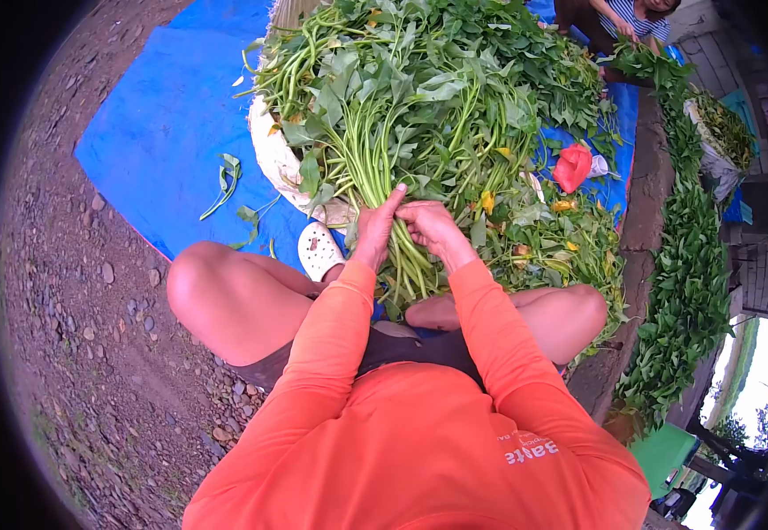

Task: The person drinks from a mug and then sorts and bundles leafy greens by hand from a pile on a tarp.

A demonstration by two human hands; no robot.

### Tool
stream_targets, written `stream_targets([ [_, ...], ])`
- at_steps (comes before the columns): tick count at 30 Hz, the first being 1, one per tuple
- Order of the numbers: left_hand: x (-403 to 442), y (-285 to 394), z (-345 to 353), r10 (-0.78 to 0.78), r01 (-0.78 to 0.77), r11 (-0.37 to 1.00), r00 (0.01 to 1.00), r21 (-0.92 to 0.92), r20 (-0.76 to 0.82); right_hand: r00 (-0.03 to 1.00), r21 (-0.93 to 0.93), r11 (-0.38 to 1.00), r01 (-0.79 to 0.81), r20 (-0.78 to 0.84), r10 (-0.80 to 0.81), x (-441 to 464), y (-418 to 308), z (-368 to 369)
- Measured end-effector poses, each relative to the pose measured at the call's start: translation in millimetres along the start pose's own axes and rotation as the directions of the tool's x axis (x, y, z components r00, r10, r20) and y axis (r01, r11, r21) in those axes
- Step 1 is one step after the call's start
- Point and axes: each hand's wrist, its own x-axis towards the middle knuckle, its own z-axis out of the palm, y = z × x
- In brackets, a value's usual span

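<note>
A bunch of long-stemmed leafy greens (368,163) stands in front of my lap, leaves pointing away and cut ends toward me. Wrapped round its stems from the left is my left hand (375,231), closed with the thumb up. My right hand (437,228) is closed against the right side of the same stems, fingers curled; its fingertips are partly hidden. Below both hands the lower stems (412,269) hang between my legs. Just beyond lies a large heap of the same greens (455,115), some leaves yellowed, on a whitish sack (269,146).
A blue tarp (163,115) lies under the heap, with stray sprigs (223,185) on it. At right are a red plastic bag (571,168), a concrete ledge (636,238) and a row of bundled greens (680,283). Another person (623,22) sits at the top right.
</note>
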Motion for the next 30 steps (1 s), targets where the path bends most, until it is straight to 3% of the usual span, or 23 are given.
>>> stream_targets([
  [2,-1,16,-11,-0.285,0.274,0.958,0.947,0.091,0.151,0.994,0.040,0.996,-0.077,0.077,0.074,5,10,-2],
  [4,0,12,-12,-0.177,0.176,0.984,0.982,0.018,0.065,0.991,0.041,0.998,-0.053,0.127,0.048,5,14,5],
  [8,0,25,-14,0.118,-0.117,0.993,0.992,0.031,-0.037,0.957,-0.136,0.973,0.186,0.250,-0.148,-11,-9,2],
  [10,-9,60,-10,0.194,-0.183,0.975,0.978,0.126,-0.075,0.959,-0.071,0.961,0.266,-0.076,-0.271,-15,-29,-17],
  [12,-11,97,-10,0.160,-0.151,0.959,0.987,0.239,-0.018,0.865,-0.093,0.966,0.243,-0.429,-0.259,26,-12,-47],
  [14,-20,115,2,0.120,-0.126,0.973,0.992,0.193,0.041,0.816,-0.229,0.947,0.227,-0.486,-0.313,75,12,-62],
  [17,-27,108,11,0.054,-0.070,0.988,0.992,0.139,0.116,0.628,-0.459,0.856,0.237,-0.600,-0.495,103,9,-48],
  [20,-17,87,6,0.007,-0.027,0.990,0.989,0.139,0.145,0.667,-0.413,0.864,0.288,-0.561,-0.491,103,-4,-46],
  [21,-13,82,1,0.002,-0.025,0.985,0.992,0.173,0.128,0.705,-0.356,0.893,0.273,-0.557,-0.438,96,-12,-50],
  [24,-8,76,-3,-0.029,0.017,0.986,0.997,0.164,0.072,0.650,-0.207,0.811,0.547,-0.505,-0.568,75,-14,-72],
  [25,-4,74,-4,-0.032,0.019,0.987,0.996,0.161,0.078,0.707,-0.044,0.810,0.585,-0.462,-0.535,59,-22,-78],
  [28,-2,68,-2,-0.057,0.041,0.985,0.994,0.165,0.092,0.891,0.377,0.816,0.438,-0.304,-0.338,-6,-46,-94],
  [30,-5,67,1,-0.076,0.057,0.984,0.991,0.167,0.112,0.927,0.566,0.734,0.375,-0.232,-0.294,-26,-46,-101],
])
